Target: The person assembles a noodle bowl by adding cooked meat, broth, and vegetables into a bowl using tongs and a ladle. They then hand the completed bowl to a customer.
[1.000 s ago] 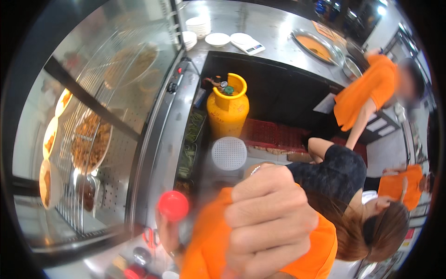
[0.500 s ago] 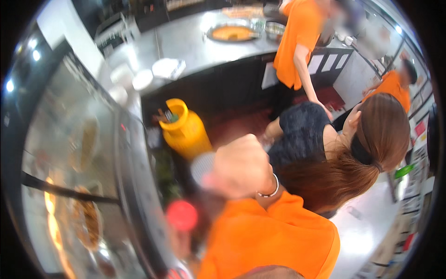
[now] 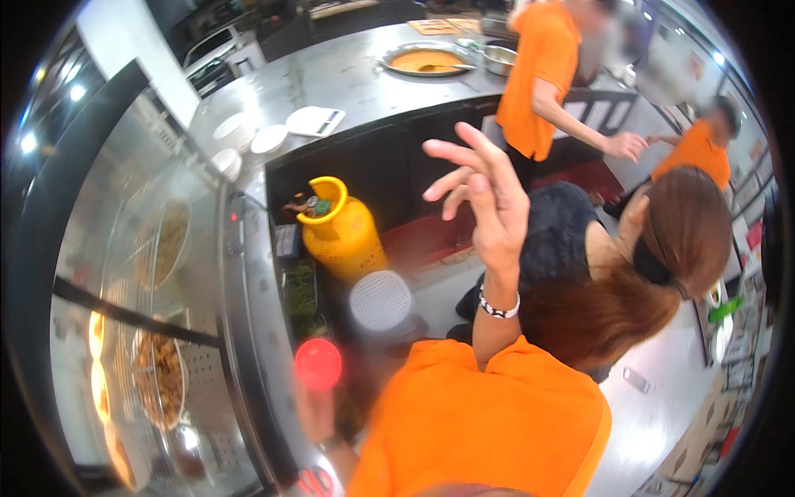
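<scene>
My right hand [image 3: 497,195] is raised in mid-air above the floor, its fingers spread and holding nothing. A black-and-white bracelet [image 3: 498,308] circles its wrist, and an orange sleeve lies below. Left of the hand, apart from it, stands a yellow gas cylinder [image 3: 344,240]. Nearer to me is a round grey perforated stool seat [image 3: 381,300]. My left hand cannot be made out. At the lower left, a container with a round red lid [image 3: 319,364] stands near red-handled scissors [image 3: 315,480].
A glass display case [image 3: 124,248] holding trays of food fills the left. Along the far side runs a metal counter [image 3: 348,74] with a wide pan [image 3: 426,60], a white scale [image 3: 315,121] and white bowls. A seated person [image 3: 629,273] is close on my right; two people in orange stand beyond.
My right hand has risen and moved right from over the stool, its fingers now spread instead of curled. The standing co-worker's hand has lifted away from the seated person.
</scene>
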### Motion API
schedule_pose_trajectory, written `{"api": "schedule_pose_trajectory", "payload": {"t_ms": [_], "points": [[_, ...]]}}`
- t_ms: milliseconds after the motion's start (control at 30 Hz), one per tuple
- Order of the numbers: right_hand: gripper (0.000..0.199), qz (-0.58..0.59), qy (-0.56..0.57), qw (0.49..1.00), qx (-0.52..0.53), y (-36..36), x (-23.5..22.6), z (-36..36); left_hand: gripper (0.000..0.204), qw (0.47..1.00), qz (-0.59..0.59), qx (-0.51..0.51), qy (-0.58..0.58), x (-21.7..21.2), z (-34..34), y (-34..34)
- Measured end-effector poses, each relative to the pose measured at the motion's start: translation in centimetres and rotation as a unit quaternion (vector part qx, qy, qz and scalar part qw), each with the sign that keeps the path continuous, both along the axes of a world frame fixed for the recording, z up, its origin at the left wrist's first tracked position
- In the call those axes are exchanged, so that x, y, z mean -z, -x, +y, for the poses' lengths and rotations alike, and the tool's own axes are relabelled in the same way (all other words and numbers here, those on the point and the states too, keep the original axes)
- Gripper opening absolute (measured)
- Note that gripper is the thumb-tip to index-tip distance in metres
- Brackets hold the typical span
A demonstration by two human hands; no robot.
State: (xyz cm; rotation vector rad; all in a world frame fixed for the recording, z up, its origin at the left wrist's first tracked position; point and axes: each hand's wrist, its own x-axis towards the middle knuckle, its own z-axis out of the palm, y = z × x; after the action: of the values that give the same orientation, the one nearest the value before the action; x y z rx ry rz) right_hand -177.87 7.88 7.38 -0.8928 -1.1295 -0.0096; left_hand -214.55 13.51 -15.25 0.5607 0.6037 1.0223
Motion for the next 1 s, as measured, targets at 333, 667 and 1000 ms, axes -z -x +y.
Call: {"api": "schedule_pose_trajectory", "payload": {"t_ms": [333, 667, 1000], "points": [[0.051, 0.068, 0.028, 0.988, -0.136, 0.6, 1.6, 3.3, 0.053, 0.997, -0.002, -0.072, 0.000, 3.6, -3.1, 3.0], [0.044, -0.065, 0.132, 0.967, -0.208, 6.0, 2.5, 10.8, 0.034, 0.975, -0.056, -0.216, 0.001, 3.2, -7.2, 4.6], [0.018, -0.328, 0.331, 0.703, -0.537, 23.0, 6.0, 15.2, 0.037, 0.914, 0.009, -0.404, -0.013, 4.5, -17.8, 4.8]]}}
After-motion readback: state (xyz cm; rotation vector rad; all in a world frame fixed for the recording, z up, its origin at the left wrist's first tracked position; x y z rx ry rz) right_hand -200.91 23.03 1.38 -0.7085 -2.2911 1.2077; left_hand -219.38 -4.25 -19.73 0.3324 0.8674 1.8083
